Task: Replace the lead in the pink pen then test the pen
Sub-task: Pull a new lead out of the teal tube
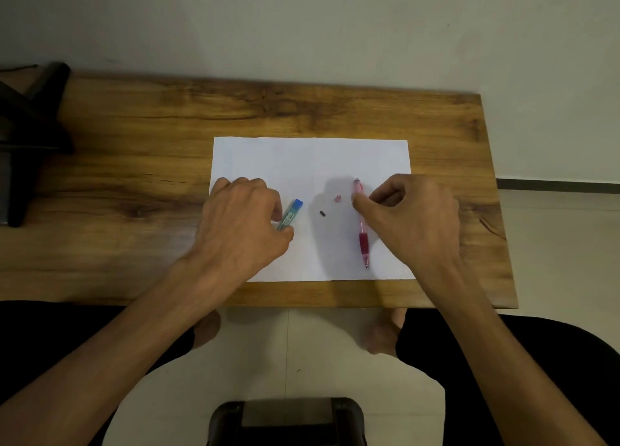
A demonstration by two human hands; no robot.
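Paper [312, 163], one white sheet, lies flat in the middle of the wooden surface [151, 126], and everything small sits on it. The pink pen [363, 241] lies lengthwise near the sheet's right side, its dark red grip toward the person and its tip pointing at the near edge. The right hand [416, 217] hangs over the pen's upper half, thumb and forefinger drawn close together beside the barrel; whether they actually pinch it I cannot tell. Just left of the pen's top end lies a tiny pink cap [338, 198], and a little further left and nearer, a small black piece [322, 213], both loose on the paper. The left hand [241, 224] is curled over the lower end of a slim lead case [291, 214], greenish with a blue cap, tilted so the cap points away and rightward; its fingers [268, 204] are closed on that case, thumb below and fingertips above
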